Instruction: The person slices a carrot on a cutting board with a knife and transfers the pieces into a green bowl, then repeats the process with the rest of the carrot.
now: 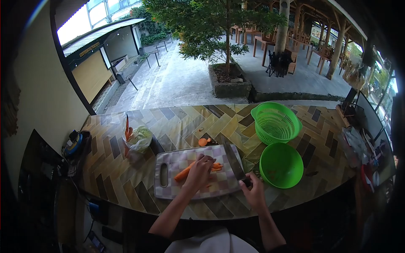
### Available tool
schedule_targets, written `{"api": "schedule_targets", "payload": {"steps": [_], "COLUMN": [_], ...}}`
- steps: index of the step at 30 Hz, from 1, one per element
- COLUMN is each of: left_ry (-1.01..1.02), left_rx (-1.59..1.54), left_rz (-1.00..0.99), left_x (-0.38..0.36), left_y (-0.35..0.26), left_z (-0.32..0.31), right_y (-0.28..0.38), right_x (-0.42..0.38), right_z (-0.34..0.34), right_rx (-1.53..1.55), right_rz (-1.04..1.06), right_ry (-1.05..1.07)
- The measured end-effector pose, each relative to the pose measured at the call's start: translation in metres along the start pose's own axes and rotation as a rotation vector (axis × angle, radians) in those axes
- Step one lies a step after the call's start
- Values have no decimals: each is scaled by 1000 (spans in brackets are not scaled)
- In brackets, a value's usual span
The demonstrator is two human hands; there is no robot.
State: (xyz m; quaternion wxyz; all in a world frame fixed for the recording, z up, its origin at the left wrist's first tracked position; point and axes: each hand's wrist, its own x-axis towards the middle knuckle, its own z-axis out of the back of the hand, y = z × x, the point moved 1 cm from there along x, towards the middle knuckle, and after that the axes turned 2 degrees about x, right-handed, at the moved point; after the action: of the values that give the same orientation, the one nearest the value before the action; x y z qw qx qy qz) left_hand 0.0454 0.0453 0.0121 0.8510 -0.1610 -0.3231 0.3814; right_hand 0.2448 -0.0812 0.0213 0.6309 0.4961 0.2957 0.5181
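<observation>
A peeled carrot [182, 173] lies on the checkered cutting board [168, 192]. My left hand [200, 171] is closed over it, fingers curled and pressing down. Thin carrot strips [217, 167] stick out to the right of those fingers. In my right hand [254, 192] is the black handle of a kitchen knife [233, 159]. Its broad blade points away from me, over the board's right side, apart from the carrot. Cut carrot pieces [203, 142] rest on the table just beyond the board's far edge.
Right of the board stand a green bowl [291, 162] and, behind it, a green colander [276, 120]. A plastic bag [141, 141] with leafy vegetable and carrots sits at the left on the wood-patterned table [114, 168]. A potted tree [228, 71] grows beyond the table.
</observation>
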Motion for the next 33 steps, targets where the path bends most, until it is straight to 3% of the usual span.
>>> {"api": "schedule_targets", "payload": {"steps": [2,5,8,14,23,25,29,33], "left_ry": [42,240,207,240,117,167,231,223], "left_rx": [96,92,123,165,-22,-116,-293,-147], "left_rz": [-132,-109,5,-54,119,113,136,-29], "left_x": [14,20,15,18,18,19,8,-4], "left_y": [18,21,40,23,6,-9,-31,-39], "left_z": [-12,-8,-30,-17,-10,2,-5,-29], "right_y": [-2,-9,-7,-8,-29,-20,-35,-27], "right_x": [-2,-6,-12,-21,-31,-34,-43,-46], "right_z": [6,16,22,27,34,37,37,37], "right_rx": [-12,-25,-30,-29,17,41,-26,-76], "right_rz": [21,11,-54,-85,-153,-177,-32,-106], "right_ry": [-1,28,55,75,69,88,59,67]}}
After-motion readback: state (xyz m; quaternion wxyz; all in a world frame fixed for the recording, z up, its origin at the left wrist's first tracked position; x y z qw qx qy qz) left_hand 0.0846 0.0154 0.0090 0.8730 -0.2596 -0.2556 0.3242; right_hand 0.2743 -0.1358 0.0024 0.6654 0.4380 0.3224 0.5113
